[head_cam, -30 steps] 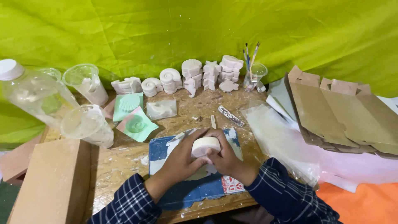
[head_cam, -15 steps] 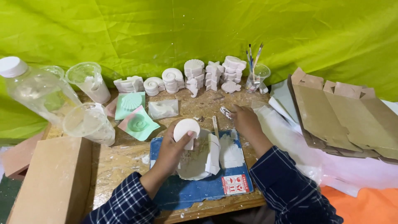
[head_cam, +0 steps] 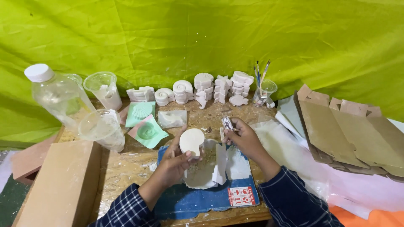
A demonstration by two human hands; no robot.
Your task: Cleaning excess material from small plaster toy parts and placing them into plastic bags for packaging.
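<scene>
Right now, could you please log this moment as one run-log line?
left hand: holds white plaster cast | right hand: holds small tool | below: blue sheet

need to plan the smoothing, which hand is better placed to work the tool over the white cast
Right. The right hand already grips the small tool beside the white cast, which the left hand holds.

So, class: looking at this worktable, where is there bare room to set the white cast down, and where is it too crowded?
Bare wood lies between the tan block and the blue mat, below the plastic cup. A smaller strip runs between the clear mould and the right hand. The back edge is crowded with white casts; brown paper bags cover the right side.
</scene>
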